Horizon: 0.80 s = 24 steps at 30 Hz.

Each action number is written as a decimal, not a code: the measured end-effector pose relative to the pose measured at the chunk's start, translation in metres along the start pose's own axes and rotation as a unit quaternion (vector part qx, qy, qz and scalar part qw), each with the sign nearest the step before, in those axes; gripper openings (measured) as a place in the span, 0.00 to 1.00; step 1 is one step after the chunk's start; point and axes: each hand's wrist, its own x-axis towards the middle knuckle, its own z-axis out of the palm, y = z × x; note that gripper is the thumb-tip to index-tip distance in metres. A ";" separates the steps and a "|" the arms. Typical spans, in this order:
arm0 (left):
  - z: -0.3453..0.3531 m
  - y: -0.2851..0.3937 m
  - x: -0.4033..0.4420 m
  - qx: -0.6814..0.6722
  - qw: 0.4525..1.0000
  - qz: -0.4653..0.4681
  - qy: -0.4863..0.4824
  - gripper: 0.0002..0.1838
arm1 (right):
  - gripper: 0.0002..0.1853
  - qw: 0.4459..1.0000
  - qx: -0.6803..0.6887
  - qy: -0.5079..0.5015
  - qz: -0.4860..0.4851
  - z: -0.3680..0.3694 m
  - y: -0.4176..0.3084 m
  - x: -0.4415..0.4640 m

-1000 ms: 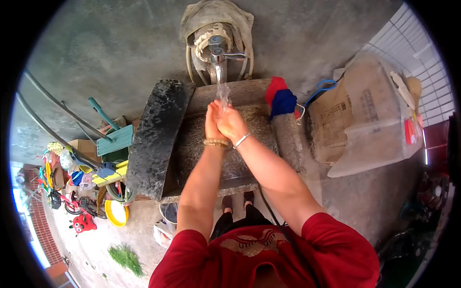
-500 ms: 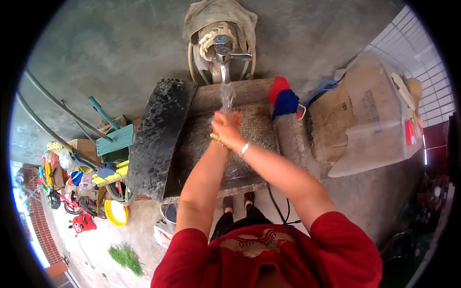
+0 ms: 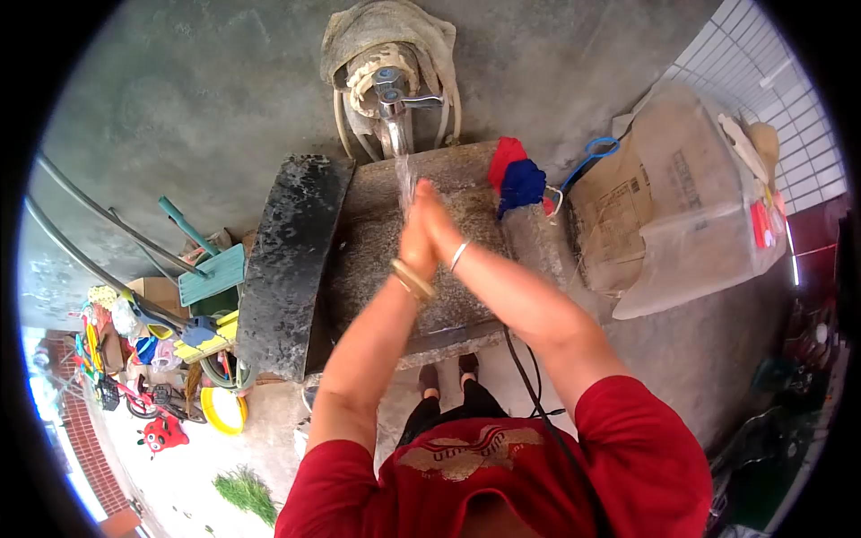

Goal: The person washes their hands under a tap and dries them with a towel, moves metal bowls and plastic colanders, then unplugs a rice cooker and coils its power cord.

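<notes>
My left hand [image 3: 415,244] and my right hand [image 3: 436,220] are pressed palm to palm, fingers stretched toward the wall. Water [image 3: 404,170] runs from the metal faucet [image 3: 393,108] onto the fingertips. Neither hand appears to hold anything, though the palms are hidden. A yellowish bangle [image 3: 413,280] circles my left wrist, and a silver bracelet [image 3: 460,255] is on the right. Beneath both hands lies the basin of a rough stone sink [image 3: 466,161].
A dark slab [image 3: 291,260] leans along the sink's left side. Red cloth [image 3: 507,161] and blue cloth [image 3: 523,186] hang over its right corner. Cardboard [image 3: 619,224] under plastic stands further right. At left are a green dustpan [image 3: 213,273] and a yellow basin [image 3: 223,411].
My hands have gone from clasped to flat against each other, with the fingers extended. In the picture, the faucet and sink have shifted left.
</notes>
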 end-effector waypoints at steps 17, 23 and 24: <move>-0.023 -0.009 0.032 0.544 0.823 0.164 0.013 0.23 | 0.15 0.993 0.080 0.011 0.090 0.000 -0.026 0.002; -0.005 0.006 0.041 -0.266 0.955 0.027 0.124 0.12 | 0.03 0.975 0.185 -0.030 0.122 -0.002 -0.015 -0.005; -0.005 0.007 0.045 -0.269 0.955 0.030 0.124 0.12 | 0.05 0.952 0.297 -0.062 0.050 0.003 -0.013 -0.008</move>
